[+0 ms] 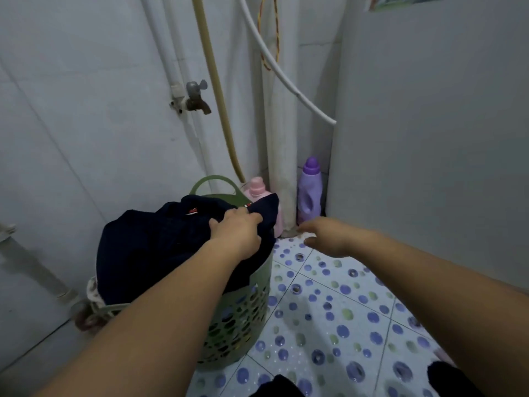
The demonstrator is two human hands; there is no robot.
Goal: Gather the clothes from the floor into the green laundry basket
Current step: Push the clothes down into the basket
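Head view: dotted tile floor (343, 310), white walls (86, 124), green basket (243, 310).

The green laundry basket (246, 305) is seen to be perforated plastic, heaped with matt dark navy cloth (160, 242). The dotted floor tiles (343, 310) are glossy; the tap (196, 98) is dull metal, the bottles (309, 190) smooth plastic

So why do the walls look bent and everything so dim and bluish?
Head view: the wide-angle lens bows the pipes and wall edges; the light is dim and cool, with no hard glare; the right hand is motion-blurred, while the left hand on the dark garment is sharper; the floor tiles show soft shadows.
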